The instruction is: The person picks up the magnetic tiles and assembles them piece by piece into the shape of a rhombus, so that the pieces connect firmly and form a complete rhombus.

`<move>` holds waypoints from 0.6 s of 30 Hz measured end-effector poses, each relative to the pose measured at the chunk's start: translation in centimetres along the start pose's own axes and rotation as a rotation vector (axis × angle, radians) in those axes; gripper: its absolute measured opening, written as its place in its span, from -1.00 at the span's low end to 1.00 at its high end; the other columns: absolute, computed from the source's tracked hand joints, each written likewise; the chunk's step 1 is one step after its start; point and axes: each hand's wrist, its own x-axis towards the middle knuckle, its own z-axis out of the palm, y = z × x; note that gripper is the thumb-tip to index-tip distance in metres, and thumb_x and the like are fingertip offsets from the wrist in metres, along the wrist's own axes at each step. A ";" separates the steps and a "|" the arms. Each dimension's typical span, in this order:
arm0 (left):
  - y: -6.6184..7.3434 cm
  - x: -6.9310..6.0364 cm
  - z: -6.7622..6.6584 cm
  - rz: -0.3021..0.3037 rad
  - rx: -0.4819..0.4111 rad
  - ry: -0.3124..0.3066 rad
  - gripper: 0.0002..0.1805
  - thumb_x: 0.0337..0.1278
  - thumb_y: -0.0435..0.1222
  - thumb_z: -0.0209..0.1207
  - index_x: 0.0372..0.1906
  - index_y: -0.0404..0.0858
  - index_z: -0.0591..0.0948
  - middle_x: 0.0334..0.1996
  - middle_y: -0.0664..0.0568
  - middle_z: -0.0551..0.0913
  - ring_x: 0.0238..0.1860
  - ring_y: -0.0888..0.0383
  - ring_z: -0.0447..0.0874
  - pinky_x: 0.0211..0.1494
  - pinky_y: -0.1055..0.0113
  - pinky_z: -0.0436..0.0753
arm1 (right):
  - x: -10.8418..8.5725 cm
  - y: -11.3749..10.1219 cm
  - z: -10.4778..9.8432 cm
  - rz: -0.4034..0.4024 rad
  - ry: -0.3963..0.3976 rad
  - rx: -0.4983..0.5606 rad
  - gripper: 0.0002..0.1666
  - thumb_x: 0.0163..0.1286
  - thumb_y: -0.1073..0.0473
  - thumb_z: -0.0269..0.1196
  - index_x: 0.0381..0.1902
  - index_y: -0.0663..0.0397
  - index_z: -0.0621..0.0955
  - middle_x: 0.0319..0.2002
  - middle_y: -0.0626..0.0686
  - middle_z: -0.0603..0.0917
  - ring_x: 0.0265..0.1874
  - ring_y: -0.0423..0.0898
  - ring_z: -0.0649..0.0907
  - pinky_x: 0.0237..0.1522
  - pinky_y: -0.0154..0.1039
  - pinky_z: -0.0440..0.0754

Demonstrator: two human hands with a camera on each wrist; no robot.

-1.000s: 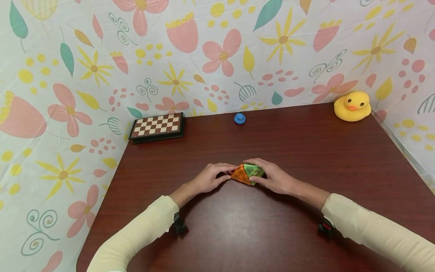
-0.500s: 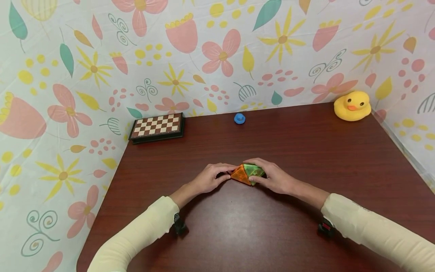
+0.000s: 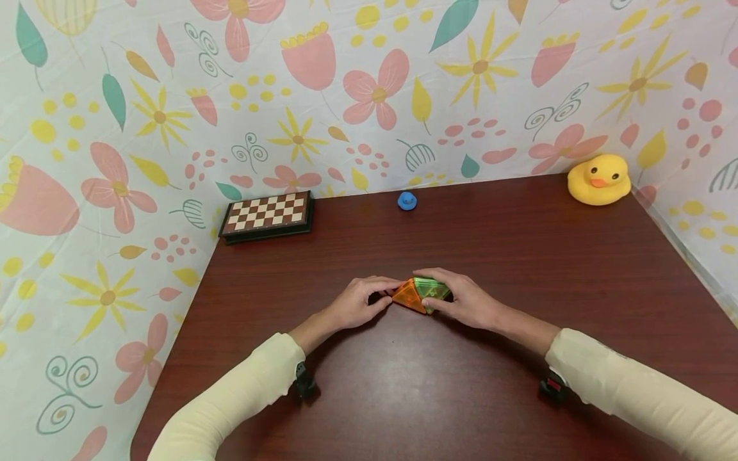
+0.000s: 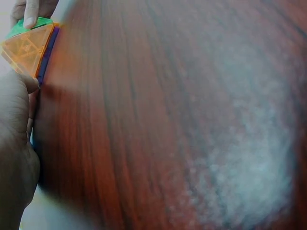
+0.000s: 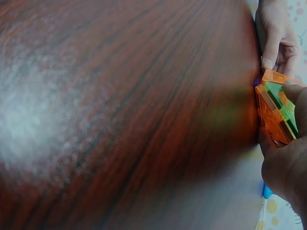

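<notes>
Several translucent magnetic tiles are joined in a small peaked shape on the table. An orange triangular tile (image 3: 409, 297) faces left and a green triangular tile (image 3: 431, 287) faces right. Along the bottom, a purple tile (image 4: 48, 55) shows in the left wrist view. My left hand (image 3: 355, 303) pinches the left corner of the shape between thumb and fingers. From the right, my right hand (image 3: 469, 301) grips it, with the thumb on the green side and the fingers behind. More orange tile edges (image 5: 273, 115) appear in the right wrist view. The far side is hidden.
A folded chessboard (image 3: 266, 214) lies at the back left of the dark wooden table (image 3: 369, 397). A small blue duck (image 3: 407, 201) sits at the back edge, and a large yellow duck (image 3: 598, 181) at the back right. Flower-patterned cloth (image 3: 323, 128) rises behind.
</notes>
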 end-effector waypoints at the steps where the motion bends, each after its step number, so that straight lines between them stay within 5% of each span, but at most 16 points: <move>1: 0.0 0.0 0.0 0.005 0.004 0.003 -0.52 0.46 -0.44 0.27 0.40 -0.18 0.64 0.23 0.03 0.71 0.05 0.25 0.70 0.08 0.42 0.68 | 0.0 0.0 0.0 0.003 0.000 -0.003 -0.26 0.48 0.26 0.41 0.55 0.15 0.45 0.38 0.16 0.57 -0.05 -0.09 0.69 -0.10 -0.20 0.70; 9: 0.2 -0.1 0.1 -0.008 0.044 0.017 -0.46 0.41 -0.32 0.34 0.44 -0.13 0.61 0.19 0.06 0.72 0.00 0.25 0.69 0.05 0.37 0.68 | -0.6 0.2 -1.0 0.020 0.018 -0.020 -0.23 0.46 0.23 0.44 0.55 0.20 0.44 0.30 0.21 0.63 -0.18 -0.13 0.70 -0.20 -0.23 0.69; 16: 0.1 0.0 0.4 -0.029 0.044 0.035 -0.50 0.45 -0.22 0.37 0.41 -0.12 0.64 0.18 0.07 0.73 -0.01 0.26 0.70 0.06 0.37 0.68 | -1.4 0.6 -2.6 0.046 0.006 -0.031 -0.37 0.48 0.30 0.41 0.46 0.21 0.55 0.30 0.20 0.67 0.18 0.06 0.72 0.03 -0.10 0.73; 18: 0.1 0.0 0.5 -0.031 0.037 0.042 -0.53 0.44 -0.23 0.37 0.38 -0.12 0.66 0.17 0.07 0.74 -0.02 0.27 0.70 0.05 0.38 0.68 | -1.6 0.7 -3.1 0.051 0.001 -0.030 -0.41 0.49 0.32 0.39 0.44 0.20 0.58 0.27 0.21 0.69 0.14 0.06 0.73 -0.03 -0.11 0.74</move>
